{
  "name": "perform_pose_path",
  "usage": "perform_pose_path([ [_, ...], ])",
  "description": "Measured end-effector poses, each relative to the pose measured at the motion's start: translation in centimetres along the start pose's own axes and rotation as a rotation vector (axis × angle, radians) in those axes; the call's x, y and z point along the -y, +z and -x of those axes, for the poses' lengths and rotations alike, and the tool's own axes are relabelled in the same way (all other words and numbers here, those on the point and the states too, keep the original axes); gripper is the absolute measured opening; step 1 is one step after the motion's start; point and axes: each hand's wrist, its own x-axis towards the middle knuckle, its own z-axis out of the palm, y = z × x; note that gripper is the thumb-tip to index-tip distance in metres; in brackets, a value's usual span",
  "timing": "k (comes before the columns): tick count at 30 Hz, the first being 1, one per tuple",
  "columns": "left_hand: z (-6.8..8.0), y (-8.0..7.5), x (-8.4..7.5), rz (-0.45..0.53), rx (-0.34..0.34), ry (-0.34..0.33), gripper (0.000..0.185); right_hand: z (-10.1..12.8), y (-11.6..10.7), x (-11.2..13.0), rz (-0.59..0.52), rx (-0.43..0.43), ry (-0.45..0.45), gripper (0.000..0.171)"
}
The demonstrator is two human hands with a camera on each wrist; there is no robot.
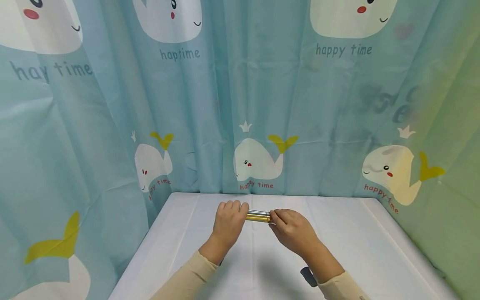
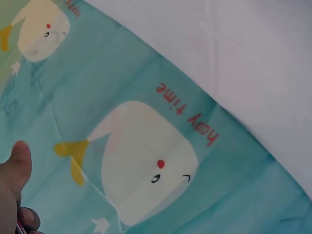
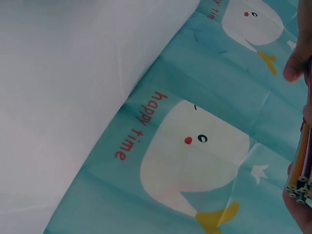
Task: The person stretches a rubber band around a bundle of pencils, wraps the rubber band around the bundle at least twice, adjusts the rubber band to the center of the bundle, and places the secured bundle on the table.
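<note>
Pencils [image 1: 258,216], a small bundle of them, are held level just above the desk [image 1: 360,246], gripped at both ends, which looks like a way of keeping the loose sticks squared up together. Nearest the camera are two cream sleeves; beyond them the left hand [image 1: 228,223] curls its fingers over the bundle's left end, and the right hand [image 1: 290,229] pinches the right end between thumb and fingers. Both hands are closed round the bundle. Its long axis runs left to right across the desk, parallel to the desk's far edge, and the right wrist view shows the cut ends of the pencils facing that camera. Past the bundle, the white desk cover meets a teal curtain [image 1: 262,104] printed with white whales.
</note>
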Motion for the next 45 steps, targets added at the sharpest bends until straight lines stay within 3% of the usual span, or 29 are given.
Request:
perform_pose_path([
  [7, -0.3, 0.3, -0.5, -0.035, 0.003, -0.038, 0.023, 0.0, 0.3, 0.4, -0.015, -0.018, -0.011, 0.031],
  [11, -0.3, 0.2, -1.0, -0.092, 0.063, -0.046, 0.026, -0.2, 0.3, 0.2, -0.004, -0.013, -0.037, 0.035],
  [14, -0.2, 0.4, -1.3, -0.111, 0.065, -0.036, 0.023, -0.5, 0.3, 0.2, -0.025, 0.009, -0.063, 0.031],
  [17, -0.3, 0.6, -1.4, -0.129, 0.05, -0.006, 0.021, -0.8, 0.4, 0.3, -0.041, 0.046, -0.081, 0.024],
  [21, -0.4, 0.6, -1.1, -0.123, 0.029, 0.034, 0.017, -1.0, 0.4, 0.2, -0.04, 0.059, -0.088, 0.032],
  [25, -0.4, 0.7, -0.4, -0.105, -0.03, 0.054, 0.009, -0.6, -0.2, -0.4, -0.053, -0.016, -0.071, 0.031],
  [29, -0.4, 0.7, 0.0, -0.097, -0.062, 0.055, 0.012, -0.3, -0.6, -0.9, -0.028, -0.078, -0.065, 0.039],
  [37, -0.3, 0.3, -1.0, -0.099, 0.01, 0.048, 0.016, -0.4, -0.2, -0.4, -0.026, -0.001, -0.049, 0.032],
  [41, -0.1, 0.3, -1.8, -0.102, 0.028, 0.049, 0.022, -0.6, 0.3, 0.4, -0.034, 0.023, -0.043, 0.021],
  [45, 0.0, 0.5, -2.3, -0.105, 0.027, 0.045, 0.024, -0.9, 0.9, 1.4, 0.007, 0.065, -0.024, 0.04],
])
